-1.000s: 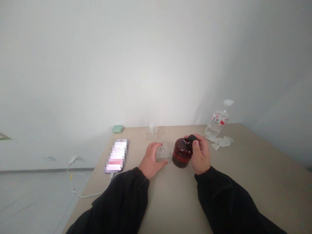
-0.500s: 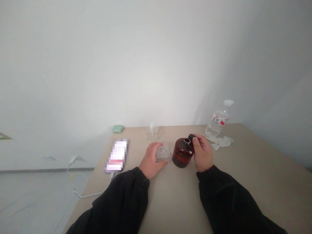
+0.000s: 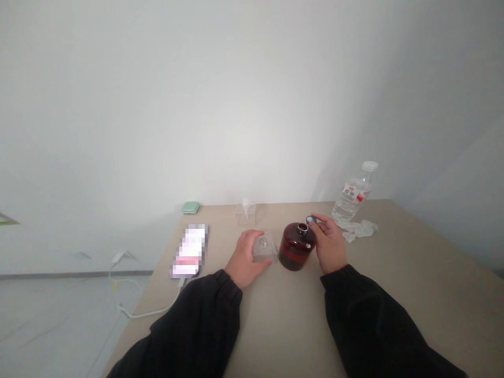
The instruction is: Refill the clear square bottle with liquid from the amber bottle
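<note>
Reddish-brown and glossy, the bottle (image 3: pixel 296 252) stands, its ringed mouth (image 3: pixel 302 228) bare, between the fingers of the left hand (image 3: pixel 244 261), clasping a clear box (image 3: pixel 263 252), and those of the right hand (image 3: pixel 331 248), pinching a dark-rimmed cap (image 3: pixel 311 220). Beneath the fingers spreads a beige desk (image 3: pixel 283 325); beyond them, a pale wall (image 3: pixel 244 105).

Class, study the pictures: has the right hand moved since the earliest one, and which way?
Yes, slightly to the right: judged against the water bottle, the right hand has shifted away from the brown bottle.
</note>
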The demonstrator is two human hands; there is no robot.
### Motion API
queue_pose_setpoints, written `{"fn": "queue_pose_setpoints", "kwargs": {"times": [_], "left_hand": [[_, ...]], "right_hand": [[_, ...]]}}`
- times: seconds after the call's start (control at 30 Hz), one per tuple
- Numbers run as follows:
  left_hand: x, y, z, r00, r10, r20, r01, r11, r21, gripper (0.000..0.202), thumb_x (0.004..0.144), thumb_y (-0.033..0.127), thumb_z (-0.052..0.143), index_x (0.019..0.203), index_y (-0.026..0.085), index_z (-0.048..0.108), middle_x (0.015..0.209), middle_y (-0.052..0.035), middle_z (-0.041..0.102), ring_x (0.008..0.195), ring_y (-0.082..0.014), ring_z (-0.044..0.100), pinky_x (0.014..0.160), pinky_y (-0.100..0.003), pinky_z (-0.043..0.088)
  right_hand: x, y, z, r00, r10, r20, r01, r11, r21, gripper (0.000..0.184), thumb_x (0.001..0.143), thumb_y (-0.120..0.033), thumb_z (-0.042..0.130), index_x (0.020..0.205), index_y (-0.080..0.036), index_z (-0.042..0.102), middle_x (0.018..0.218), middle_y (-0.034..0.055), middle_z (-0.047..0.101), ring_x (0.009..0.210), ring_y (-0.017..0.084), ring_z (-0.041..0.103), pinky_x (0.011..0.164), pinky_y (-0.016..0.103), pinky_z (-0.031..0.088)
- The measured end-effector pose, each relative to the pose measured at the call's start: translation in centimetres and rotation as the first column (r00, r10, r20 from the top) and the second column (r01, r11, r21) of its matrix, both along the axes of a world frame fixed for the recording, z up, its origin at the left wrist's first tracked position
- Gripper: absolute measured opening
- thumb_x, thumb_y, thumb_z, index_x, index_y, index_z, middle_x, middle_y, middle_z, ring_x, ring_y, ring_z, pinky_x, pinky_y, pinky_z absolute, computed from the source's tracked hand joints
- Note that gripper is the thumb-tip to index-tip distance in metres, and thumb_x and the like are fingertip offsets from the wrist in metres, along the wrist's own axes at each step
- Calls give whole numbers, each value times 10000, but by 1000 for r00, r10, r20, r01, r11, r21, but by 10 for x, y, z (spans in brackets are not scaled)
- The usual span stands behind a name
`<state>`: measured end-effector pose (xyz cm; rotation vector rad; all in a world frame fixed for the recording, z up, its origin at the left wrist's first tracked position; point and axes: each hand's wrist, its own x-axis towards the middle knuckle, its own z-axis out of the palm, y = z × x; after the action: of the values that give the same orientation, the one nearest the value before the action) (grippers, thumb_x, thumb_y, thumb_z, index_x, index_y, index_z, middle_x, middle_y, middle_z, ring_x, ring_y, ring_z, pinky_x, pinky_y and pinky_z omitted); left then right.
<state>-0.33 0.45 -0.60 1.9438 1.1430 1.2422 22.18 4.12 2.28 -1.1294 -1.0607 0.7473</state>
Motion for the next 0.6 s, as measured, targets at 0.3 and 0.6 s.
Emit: {"fn": "queue_pose_setpoints", "kwargs": {"times": [0.3, 0.6], "left_hand": [[0, -1, 2, 1000, -1, -1, 1, 1000, -18, 636, 677, 139, 736, 1241, 247, 461, 1224, -81, 465, 1194, -269, 457, 1069, -499, 358], [0, -1, 2, 1000, 4, -30, -4, 1000, -17, 631, 687, 145, 732, 1244, 241, 452, 1225, -81, 458, 1192, -262, 455, 1069, -482, 358]], "right_hand": [[3, 3, -5, 993, 88, 76, -80, 992, -101, 400, 707, -420, 701, 1039, -202, 645, 654, -12, 667, 554, 171, 602, 521, 296, 447], [14, 5, -8, 901, 28, 433, 15, 995, -97, 256, 701, -269, 616, 949, -214, 648, 559, -26, 626, 494, 182, 569, 482, 292, 403]]}}
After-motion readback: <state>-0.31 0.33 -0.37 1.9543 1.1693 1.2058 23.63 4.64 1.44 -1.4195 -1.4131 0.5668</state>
